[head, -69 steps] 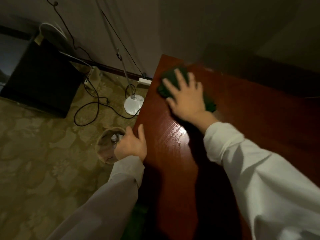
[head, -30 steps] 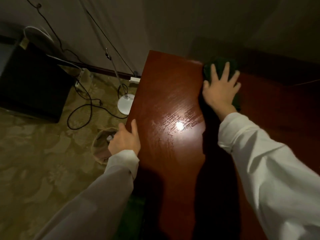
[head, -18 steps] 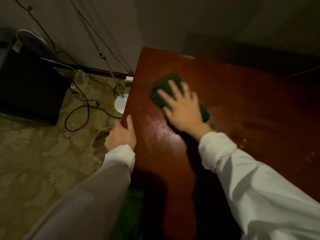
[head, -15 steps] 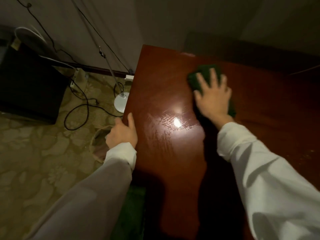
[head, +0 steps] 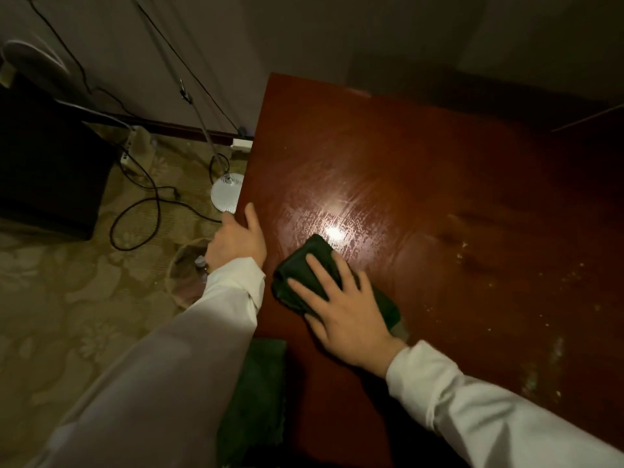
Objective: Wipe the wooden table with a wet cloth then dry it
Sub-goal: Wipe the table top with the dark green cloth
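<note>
From the head camera, the cloth (head: pixel 305 265) is dark green, folded into a thick pad with a rounded, creased edge on its left side. It lies on the tabletop (head: pixel 422 157) near the left edge, just below a bright glare spot. The right hand (head: pixel 344 310) lies flat on top of it, fingers straight and spread, palm pressing it down; a strip of the cloth shows past the hand on the right. The left hand (head: pixel 236 239) is at the tabletop's left edge — thumb lying along the top, fingers curled down over the side, gripping it. Both arms are in white sleeves.

The tabletop is glossy reddish-brown wood. Around the glare it carries pale streaks and smears in arcs, and on the right side small light specks and a dull patch. A second dark green cloth (head: pixel 256 393) hangs or lies just off the near left edge; which, I cannot tell.

The room is dim. Patterned beige carpet (head: pixel 67 315) covers the floor, with a black box-like unit (head: pixel 50 163) at the left, black cables (head: pixel 141 204) looping across, a lamp's round white base (head: pixel 226 194) beside the table, and a round bin (head: pixel 187 268) under the left wrist.
</note>
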The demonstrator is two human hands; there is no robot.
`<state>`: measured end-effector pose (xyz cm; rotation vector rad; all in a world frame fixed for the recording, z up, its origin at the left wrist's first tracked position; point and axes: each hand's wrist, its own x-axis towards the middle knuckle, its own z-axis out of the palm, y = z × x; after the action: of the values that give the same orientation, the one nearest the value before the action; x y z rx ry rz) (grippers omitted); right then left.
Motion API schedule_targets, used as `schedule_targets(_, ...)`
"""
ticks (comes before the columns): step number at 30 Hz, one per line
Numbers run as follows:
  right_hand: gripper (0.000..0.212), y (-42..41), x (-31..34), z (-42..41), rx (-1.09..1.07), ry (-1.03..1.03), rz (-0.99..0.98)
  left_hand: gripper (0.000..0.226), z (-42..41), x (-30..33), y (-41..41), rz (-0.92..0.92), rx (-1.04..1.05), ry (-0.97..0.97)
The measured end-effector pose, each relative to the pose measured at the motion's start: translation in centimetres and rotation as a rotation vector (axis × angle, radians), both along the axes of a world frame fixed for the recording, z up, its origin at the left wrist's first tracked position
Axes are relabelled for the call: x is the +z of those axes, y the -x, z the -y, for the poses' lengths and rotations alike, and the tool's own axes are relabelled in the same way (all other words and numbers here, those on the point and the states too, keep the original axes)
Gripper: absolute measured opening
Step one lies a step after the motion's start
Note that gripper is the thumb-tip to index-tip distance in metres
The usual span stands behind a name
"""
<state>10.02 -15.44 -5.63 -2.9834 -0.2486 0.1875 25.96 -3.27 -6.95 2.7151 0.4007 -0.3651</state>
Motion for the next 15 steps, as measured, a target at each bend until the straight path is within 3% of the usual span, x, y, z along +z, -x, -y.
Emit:
schedule_targets(2, 0.058, -2.0, -0.2, 2.1, -0.05, 0.026, 0.002, 0.062, 0.0, 0.0, 0.1, 0.012, -0.016, -0.001)
schedule_targets(8, 0.057, -10.7, 0.1, 8.9, -0.522, 0.131, -0.04, 0.061, -0.1, 0.0, 0.1, 0.014, -0.019, 0.003)
schedule_targets(11, 0.06, -8.6, 0.1, 7.2, -0.463, 0.142, -0.024, 0.06, -0.3, 0.1, 0.3, 0.005, -0.032, 0.024)
schedule_targets(15, 0.063, 1.8, 0.1, 0.8, -0.271, 0.068, 0.032, 0.058, -0.5, 0.3, 0.4, 0.007, -0.044, 0.041)
